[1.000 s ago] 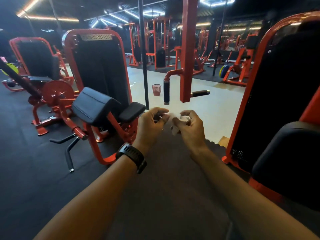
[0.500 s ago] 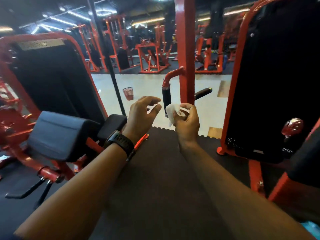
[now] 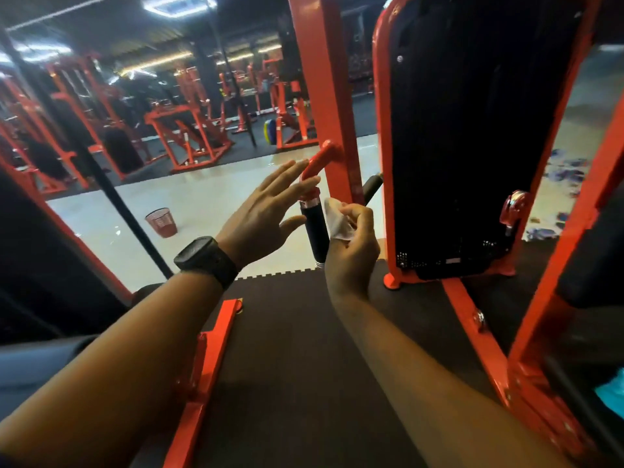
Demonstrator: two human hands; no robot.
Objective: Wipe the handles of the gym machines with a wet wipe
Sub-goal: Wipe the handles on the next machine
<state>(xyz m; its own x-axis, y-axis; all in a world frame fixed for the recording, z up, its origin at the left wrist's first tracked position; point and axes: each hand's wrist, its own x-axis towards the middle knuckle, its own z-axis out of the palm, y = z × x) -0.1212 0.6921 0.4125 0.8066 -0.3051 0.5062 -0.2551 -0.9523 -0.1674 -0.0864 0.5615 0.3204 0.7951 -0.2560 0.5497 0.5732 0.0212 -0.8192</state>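
Hanging straight down from a curved red arm (image 3: 320, 160), the black handle (image 3: 315, 231) sits at the middle of the view, just in front of the red post (image 3: 334, 106) that the arm joins. Wet wipe (image 3: 337, 221): white, crumpled, pinched in the fingertips of the right hand (image 3: 351, 251), pressed against or just beside the handle's right side; contact not clear at this angle. Left hand (image 3: 266, 211) open, fingers spread and holding nothing, palm toward the handle's left side, fingertips up by the red arm, thumb close to the grip. Black watch (image 3: 206, 260) on the left wrist. Second black handle (image 3: 371, 187) pokes out to the right behind the post. Right of that, a tall black panel in a red frame (image 3: 381, 130) stands on the dark rubber mat (image 3: 297, 349). Beyond the mat's notched edge, pale shiny floor (image 3: 202, 204) with a small red mesh bin (image 3: 161, 221) standing on it, left of the hands. Farther back, rows of red machines (image 3: 189, 136) under strip lights, blurred.
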